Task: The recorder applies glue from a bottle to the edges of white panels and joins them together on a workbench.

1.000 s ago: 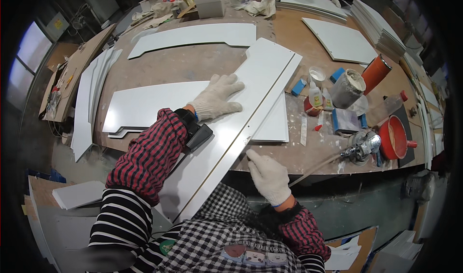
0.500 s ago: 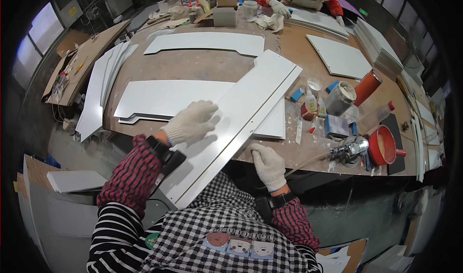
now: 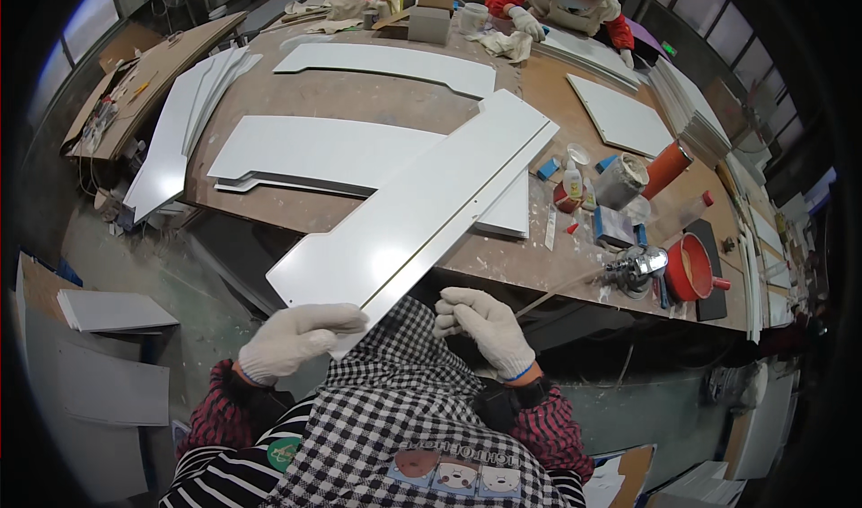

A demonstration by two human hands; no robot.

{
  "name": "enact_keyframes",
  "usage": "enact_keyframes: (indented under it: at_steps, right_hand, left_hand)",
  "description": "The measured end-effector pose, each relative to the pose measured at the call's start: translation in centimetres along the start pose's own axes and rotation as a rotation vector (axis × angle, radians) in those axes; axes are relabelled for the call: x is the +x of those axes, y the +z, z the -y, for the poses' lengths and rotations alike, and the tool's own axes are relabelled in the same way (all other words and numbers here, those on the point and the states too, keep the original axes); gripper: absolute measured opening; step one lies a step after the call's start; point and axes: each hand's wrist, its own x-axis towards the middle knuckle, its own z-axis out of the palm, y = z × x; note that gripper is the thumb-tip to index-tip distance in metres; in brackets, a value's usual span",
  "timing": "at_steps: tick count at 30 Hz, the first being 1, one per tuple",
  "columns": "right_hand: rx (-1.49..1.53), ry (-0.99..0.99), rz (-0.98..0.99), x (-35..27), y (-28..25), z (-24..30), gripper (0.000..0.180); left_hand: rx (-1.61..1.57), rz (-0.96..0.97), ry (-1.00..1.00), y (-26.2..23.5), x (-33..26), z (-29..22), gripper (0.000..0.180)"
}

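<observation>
Worktop [image 3: 359,102]: brown, white-flecked.
Grooved panel [image 3: 404,201]: overhangs worktop's near edge.
Left hand [image 3: 292,339]: beyond worktop's edge, fingers together at panel's end; grip unclear.
Right hand [image 3: 488,330]: beside worktop's edge, half-curled, seemingly empty.
Overhang: best steadied evenly by both hands.

Panel [image 3: 422,203] partly on tbl [image 3: 359,99] (bowl [image 3: 674,280] R)

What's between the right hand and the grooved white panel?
No object: the head view shows the gap between the right hand and the grooved white panel bare, with the checked apron visible behind it.
</observation>
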Motion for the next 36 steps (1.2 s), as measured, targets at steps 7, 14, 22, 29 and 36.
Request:
enact_keyframes:
  at_steps: [7,14,22,29,36]
  right_hand:
    - [-0.032,-0.053,0.548,-2.3,7.2,2.6,0.052]
    - [0.157,-0.038,0.507,-1.4,10.1,1.3,0.070]
    - [0.362,-0.006,0.672,1.4,10.2,-0.7,0.080]
    - [0.353,0.053,0.689,1.7,8.0,-0.8,0.072]
    - [0.170,0.195,0.393,1.2,1.4,-3.1,0.041]
  left_hand:
    - [-0.156,0.286,0.068,2.4,1.9,-1.1,0.084]
    - [-0.509,0.136,0.181,3.9,3.0,1.1,0.078]
    - [-0.516,0.038,0.250,3.2,2.9,2.5,0.072]
    - [-0.633,-0.202,0.117,2.5,4.2,1.0,0.053]
    - [0.176,-0.408,0.862,-5.4,8.6,-2.6,0.055]
